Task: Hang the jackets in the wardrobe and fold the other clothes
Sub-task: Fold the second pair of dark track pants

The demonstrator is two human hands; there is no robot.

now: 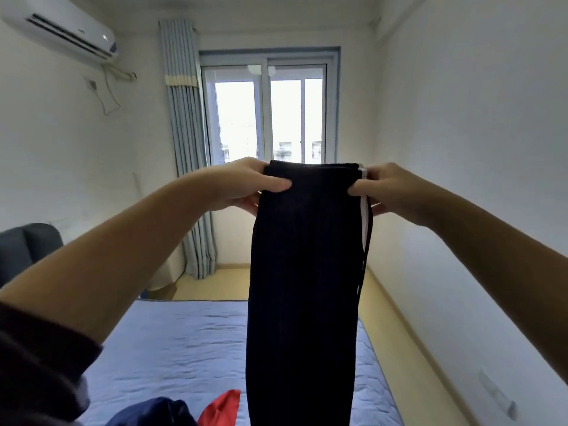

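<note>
Above the bed [184, 348], in mid-air at centre frame, a pair of dark trousers [304, 272] hangs straight down, held up by its top edge. The left hand [242, 186] pinches the top left corner, thumb on the near side and fingers behind the cloth. The right hand [387, 192] pinches the top right corner the same way, thumb in front. The hands are apart, one at each end of the top edge, and level with each other. A white stripe [364, 216] runs down the right edge of the trousers, just beside the right hand. The lower end of the trousers runs out of the bottom of the frame, so whether it touches the bed cannot be told.

The bed has a blue cover. On it, near, left of the trousers, lies a red garment [221, 408], with a dark blue garment [153, 412] just left of that. A dark sleeve [37, 364] is pushed up on the left arm. Far end: window [267, 112], grey-blue curtain [184, 133] drawn to its left. Air conditioner [61, 29] high on the left wall. Dark grey headboard [21, 250] at the left edge.
</note>
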